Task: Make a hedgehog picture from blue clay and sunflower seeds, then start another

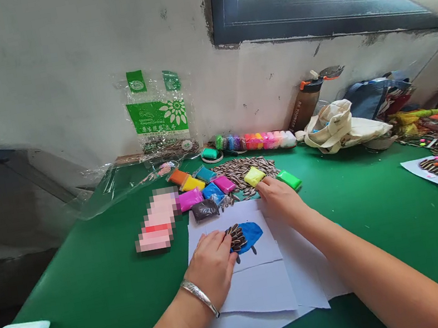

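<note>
Room: a pale, scuffed wall [59,73] with a dark-framed window [315,11] at far right, behind a green tabletop [387,253].
Left hand: the left hand [211,261] rests on the paper [254,293], fingers bent against the left end of the blue shape [253,232]; whether they pinch anything is hidden.
Right hand: the right hand [282,197] reaches farther out, fingertips at the near edge of the seed pile [236,167], just beside the yellow packet [254,176]; I can't make out a seed in its grasp.
Handling: I'd take one seed at a time and press it lightly into the blue, overlapping its neighbours, while the left hand steadies the shape without squashing it.
Blue shape: on the upper sheet, between the hands; long axis roughly left to right, tapered tip pointing right, left end covered by fingers. Striped seeds [237,236] cover its left part.
Packets: coloured ones left of the pile, the black packet [205,210] nearest.
Far edge: a brown bottle [305,104] leans near a cloth bag [335,129].
</note>
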`<action>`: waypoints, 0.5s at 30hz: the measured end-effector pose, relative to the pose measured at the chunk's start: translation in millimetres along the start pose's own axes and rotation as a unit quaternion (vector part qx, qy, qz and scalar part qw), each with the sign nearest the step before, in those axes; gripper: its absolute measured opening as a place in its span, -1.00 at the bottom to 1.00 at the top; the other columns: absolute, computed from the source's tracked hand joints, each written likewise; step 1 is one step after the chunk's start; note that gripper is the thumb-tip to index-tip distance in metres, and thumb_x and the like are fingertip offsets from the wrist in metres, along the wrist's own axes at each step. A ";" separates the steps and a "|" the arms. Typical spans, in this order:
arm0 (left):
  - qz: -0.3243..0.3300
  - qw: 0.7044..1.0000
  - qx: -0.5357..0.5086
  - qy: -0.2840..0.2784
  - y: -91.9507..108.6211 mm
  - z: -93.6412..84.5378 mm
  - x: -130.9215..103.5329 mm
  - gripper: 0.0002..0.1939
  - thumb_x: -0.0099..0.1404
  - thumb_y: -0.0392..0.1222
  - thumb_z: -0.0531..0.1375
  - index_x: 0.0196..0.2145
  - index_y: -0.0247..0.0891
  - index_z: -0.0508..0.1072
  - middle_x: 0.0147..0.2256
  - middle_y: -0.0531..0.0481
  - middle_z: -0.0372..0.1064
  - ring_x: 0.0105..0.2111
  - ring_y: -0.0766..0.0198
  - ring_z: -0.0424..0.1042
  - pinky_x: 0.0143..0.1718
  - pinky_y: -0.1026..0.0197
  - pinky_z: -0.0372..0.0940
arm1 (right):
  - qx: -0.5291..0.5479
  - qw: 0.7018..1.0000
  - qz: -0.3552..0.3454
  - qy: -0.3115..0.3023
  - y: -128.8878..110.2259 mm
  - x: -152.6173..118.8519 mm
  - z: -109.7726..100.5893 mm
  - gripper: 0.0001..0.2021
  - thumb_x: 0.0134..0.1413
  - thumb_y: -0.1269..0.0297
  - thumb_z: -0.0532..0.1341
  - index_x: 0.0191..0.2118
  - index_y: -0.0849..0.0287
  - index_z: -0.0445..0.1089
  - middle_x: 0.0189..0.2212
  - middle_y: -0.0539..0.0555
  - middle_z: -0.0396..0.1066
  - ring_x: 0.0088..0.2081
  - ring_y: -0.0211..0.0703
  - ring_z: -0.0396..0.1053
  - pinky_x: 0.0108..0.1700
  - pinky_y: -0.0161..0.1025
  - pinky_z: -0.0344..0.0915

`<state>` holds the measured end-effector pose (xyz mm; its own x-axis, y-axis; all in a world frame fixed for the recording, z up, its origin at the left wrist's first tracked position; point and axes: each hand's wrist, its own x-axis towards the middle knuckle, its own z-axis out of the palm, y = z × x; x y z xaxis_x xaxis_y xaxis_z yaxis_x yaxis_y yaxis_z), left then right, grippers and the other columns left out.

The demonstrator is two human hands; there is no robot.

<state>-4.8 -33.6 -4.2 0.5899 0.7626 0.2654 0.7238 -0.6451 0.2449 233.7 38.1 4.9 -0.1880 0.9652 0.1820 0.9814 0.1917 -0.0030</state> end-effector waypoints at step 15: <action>0.065 0.974 -0.157 0.152 14.3 -21.7 2.6 -0.80 0.29 -0.34 0.08 -0.17 -0.27 0.46 -0.22 -0.05 0.50 -0.19 0.23 0.45 -0.05 0.11 0.33 | 0.377 0.919 -0.111 -0.011 -76.3 -78.4 -28.1 -0.86 0.15 0.45 0.07 -0.39 0.17 0.32 -0.50 -0.02 0.37 -0.47 -0.31 0.28 -0.42 -0.38 0.16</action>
<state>-0.7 -41.8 20.3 0.5015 0.6547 0.5656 0.4759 -0.7547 0.4516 174.6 -57.2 18.5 -0.3889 0.8893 0.2406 0.6153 0.4451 -0.6506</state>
